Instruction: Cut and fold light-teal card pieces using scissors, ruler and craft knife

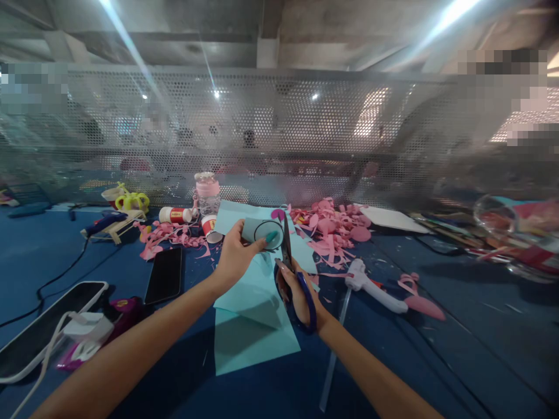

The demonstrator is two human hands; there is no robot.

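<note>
My left hand (pixel 244 250) pinches a small light-blue piece of paper (pixel 253 227) marked with a dark drawn circle, its thumb lying over the circle. Fingers of my right hand (pixel 301 291) pass through the dark-blue handles of a pair of scissors (pixel 286 247). The blades point up, close by the right edge of the circle; whether they touch the paper I cannot tell. Below both hands, light-blue sheets (pixel 253 343) lie overlapping on the blue table (pixel 371 372). A magenta paper disc (pixel 278 214) shows just behind the blade tips.
Pink paper scraps (pixel 332 227) are heaped behind my right hand. A glue gun (pixel 375 291) and a clear glue stick (pixel 334 355) lie to the right. At left are a black phone (pixel 165 274), paper cups (pixel 174 215) and a pink-topped bottle (pixel 207 192). A perforated metal screen (pixel 279 128) stands behind.
</note>
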